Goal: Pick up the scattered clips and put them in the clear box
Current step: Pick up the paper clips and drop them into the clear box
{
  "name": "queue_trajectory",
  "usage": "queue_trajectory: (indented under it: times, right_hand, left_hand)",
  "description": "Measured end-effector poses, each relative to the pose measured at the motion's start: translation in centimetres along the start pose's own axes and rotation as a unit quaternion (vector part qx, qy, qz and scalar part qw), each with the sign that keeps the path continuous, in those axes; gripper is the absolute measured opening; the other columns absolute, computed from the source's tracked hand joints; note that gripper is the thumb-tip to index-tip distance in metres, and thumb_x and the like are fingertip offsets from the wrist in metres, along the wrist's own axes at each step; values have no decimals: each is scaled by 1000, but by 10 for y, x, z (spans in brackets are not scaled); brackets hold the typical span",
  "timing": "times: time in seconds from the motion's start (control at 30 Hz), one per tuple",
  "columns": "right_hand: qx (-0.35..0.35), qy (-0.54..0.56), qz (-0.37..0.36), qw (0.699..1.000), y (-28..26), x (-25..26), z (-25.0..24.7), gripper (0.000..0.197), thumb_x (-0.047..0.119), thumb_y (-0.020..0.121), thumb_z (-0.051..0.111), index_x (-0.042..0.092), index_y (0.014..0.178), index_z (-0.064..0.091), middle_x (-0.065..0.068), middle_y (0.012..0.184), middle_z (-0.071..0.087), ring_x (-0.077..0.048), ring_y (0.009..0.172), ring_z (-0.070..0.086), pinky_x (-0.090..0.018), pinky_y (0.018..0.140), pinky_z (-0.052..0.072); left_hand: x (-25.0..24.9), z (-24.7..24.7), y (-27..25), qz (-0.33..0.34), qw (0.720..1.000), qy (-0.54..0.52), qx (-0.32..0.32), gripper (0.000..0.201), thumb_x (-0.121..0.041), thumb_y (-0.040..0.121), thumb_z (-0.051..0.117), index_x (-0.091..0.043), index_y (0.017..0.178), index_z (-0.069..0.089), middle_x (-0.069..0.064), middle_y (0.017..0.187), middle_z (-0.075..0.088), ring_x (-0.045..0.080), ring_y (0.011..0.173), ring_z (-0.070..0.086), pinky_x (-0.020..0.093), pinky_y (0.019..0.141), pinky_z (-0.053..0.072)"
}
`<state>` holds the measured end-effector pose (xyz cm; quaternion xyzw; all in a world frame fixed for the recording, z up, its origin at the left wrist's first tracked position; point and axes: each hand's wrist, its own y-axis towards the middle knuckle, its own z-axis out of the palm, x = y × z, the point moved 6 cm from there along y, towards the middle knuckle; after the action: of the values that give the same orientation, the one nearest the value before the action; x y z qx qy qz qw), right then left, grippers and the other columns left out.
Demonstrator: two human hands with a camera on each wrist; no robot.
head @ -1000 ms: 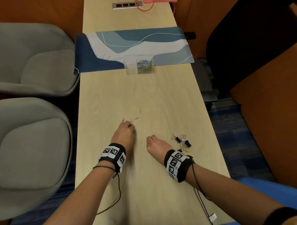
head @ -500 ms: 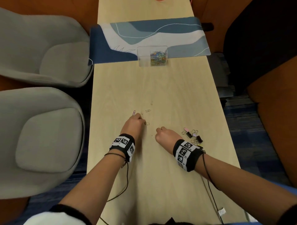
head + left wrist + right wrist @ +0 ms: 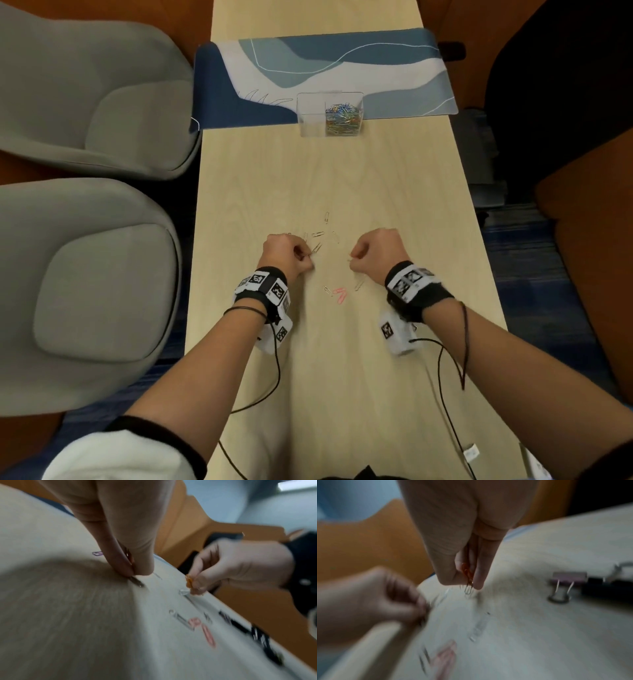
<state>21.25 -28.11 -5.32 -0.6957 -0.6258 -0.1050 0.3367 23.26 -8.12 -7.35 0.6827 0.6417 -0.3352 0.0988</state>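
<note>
Left hand (image 3: 287, 253) pinches a silver paper clip (image 3: 136, 582) against the worktop (image 3: 394, 192); right hand (image 3: 376, 251) pinches an orange clip (image 3: 467, 573) and a silver one just above it. Loose clips (image 3: 318, 234) lie between and beyond both hands, pink ones (image 3: 339, 294) nearer the near edge. Clear box (image 3: 330, 114), holding coloured clips, stands toward the far edge.

**Long pale wood table, stuff on it**

The table (image 3: 342, 178) runs up the middle of the frame. Near the top a blue-and-white mat (image 3: 325, 65) spans it, with the clear box (image 3: 330, 114) on the mat's near edge. Mid-frame, silver clips (image 3: 318, 234) lie scattered; just below, pink clips (image 3: 340, 294) beside more silver ones. Binder clips (image 3: 568, 582) show right of frame in the right wrist view.
</note>
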Motion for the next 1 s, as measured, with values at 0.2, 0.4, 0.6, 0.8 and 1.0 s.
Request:
queue_trajectory:
  times: [0.2, 0.4, 0.6, 0.8, 1.0]
  right_hand:
    - [-37, 430, 173, 885, 15, -33, -28, 8, -2, 67, 78, 0, 74, 75, -8, 84, 75, -19, 82, 71, -24, 71, 58]
    - [-61, 613, 135, 776, 56, -5, -86, 10, -9, 78, 70, -11, 87, 67, -18, 88, 69, -24, 82, 69, -23, 74, 59]
    - [-118, 505, 37, 854, 106, 26, -152, 12, -9, 74, 73, -11, 85, 70, -21, 82, 70, -25, 73, 70, -31, 77, 60]
    - [-132, 612, 16, 779, 171, 44, -191, 6, -8, 79, 68, -3, 81, 70, -14, 80, 70, -20, 78, 69, -23, 73, 57]
    - [-194, 461, -40, 865, 217, 52, -206, 13, -2, 69, 76, -4, 82, 74, -21, 77, 72, -26, 69, 71, -34, 75, 60]
  left_hand:
    - [-1, -18, 8, -12, 991, -130, -43, 14, 0, 68, 78, -11, 78, 77, 1, 69, 72, 1, 57, 61, 5, 61, 49]
    - [-47, -69, 55, 17, 964, -229, -137, 16, 5, 71, 71, -8, 78, 77, 3, 72, 73, -1, 55, 58, 6, 59, 47]
    - [-103, -117, 114, 84, 938, -272, -199, 13, -2, 72, 76, -11, 82, 77, 0, 78, 74, 3, 61, 61, 15, 67, 54]
    - [-142, -137, 177, 144, 913, -287, -252, 10, -5, 75, 76, -8, 85, 77, 1, 75, 73, 1, 61, 61, 11, 63, 51]
    - [-146, -112, 240, 161, 944, -216, -192, 13, -1, 77, 74, -9, 87, 78, 3, 78, 74, 10, 67, 67, 24, 71, 58]
